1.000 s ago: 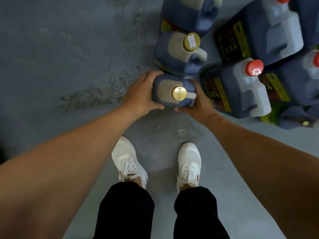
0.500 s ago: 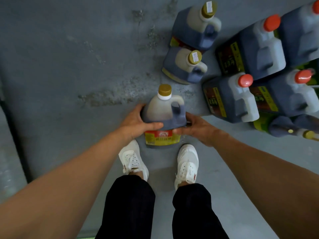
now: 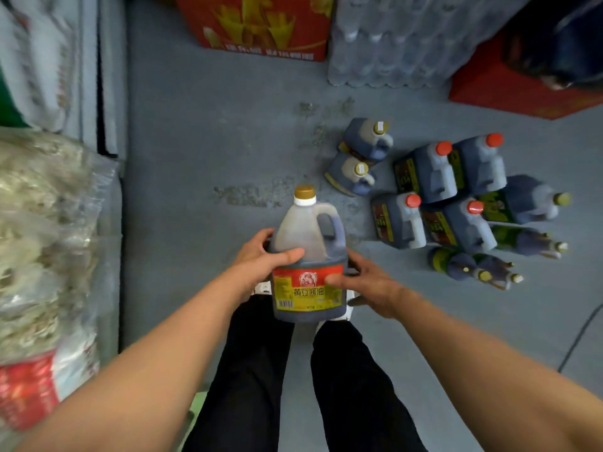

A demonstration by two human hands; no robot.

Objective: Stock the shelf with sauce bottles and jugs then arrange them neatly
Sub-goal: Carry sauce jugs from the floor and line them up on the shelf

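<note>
I hold a dark soy sauce jug (image 3: 310, 256) with a gold cap, a handle and a red-and-yellow label, lifted off the floor in front of my legs. My left hand (image 3: 261, 259) grips its left side, thumb across the front. My right hand (image 3: 365, 282) clasps its right side at the label. On the grey floor to the right stand two more gold-capped jugs (image 3: 359, 158), several red-capped dark jugs (image 3: 434, 190), and several slim dark bottles (image 3: 473, 269) with green labels.
A shelf unit (image 3: 107, 93) with bagged goods (image 3: 42, 239) runs along the left. A red carton (image 3: 257, 24) and shrink-wrapped water bottles (image 3: 401, 40) stand at the back, another red box (image 3: 509, 83) at the right. A black cable (image 3: 580, 337) lies on the floor at right.
Both hands have raised the gold-capped jug from the floor up toward my body. The view has pulled back and tilted up, now showing the shelf and the cartons.
</note>
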